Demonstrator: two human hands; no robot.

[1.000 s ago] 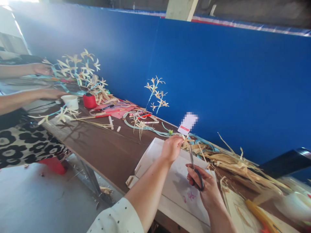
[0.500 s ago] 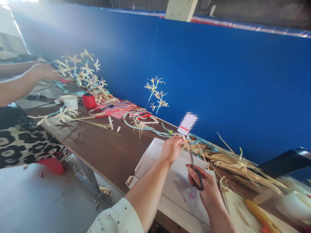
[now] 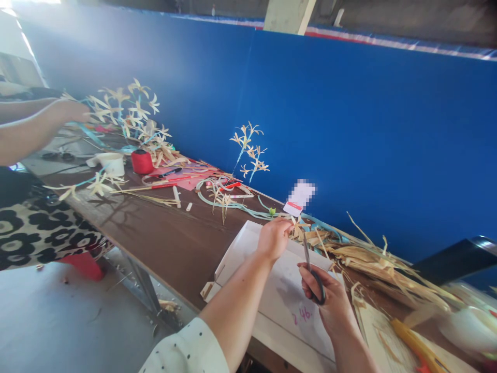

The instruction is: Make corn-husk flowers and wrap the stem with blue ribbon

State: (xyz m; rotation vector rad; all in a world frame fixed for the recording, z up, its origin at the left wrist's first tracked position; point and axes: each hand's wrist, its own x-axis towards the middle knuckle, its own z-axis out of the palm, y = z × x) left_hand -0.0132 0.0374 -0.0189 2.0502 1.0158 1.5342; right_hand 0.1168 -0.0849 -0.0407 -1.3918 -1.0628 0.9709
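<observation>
One pale flower (image 3: pixel 298 226) is pinched in the person's left hand (image 3: pixel 275 238) by the far edge of the white box (image 3: pixel 280 306), while the right hand (image 3: pixel 329 294) grips one pair of scissors (image 3: pixel 306 253) above that box. Neither hand has shifted noticeably over the last second, so the work seems at the same point; only a co-worker's hand (image 3: pixel 73 111), well left of the box, has risen. Left of the box stand one red spool (image 3: pixel 142 161) and one white cup (image 3: pixel 113 165).

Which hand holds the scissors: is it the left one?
No, the black-handled scissors are in the right hand, while the left hand holds a pale flower by the blade tips.
</observation>
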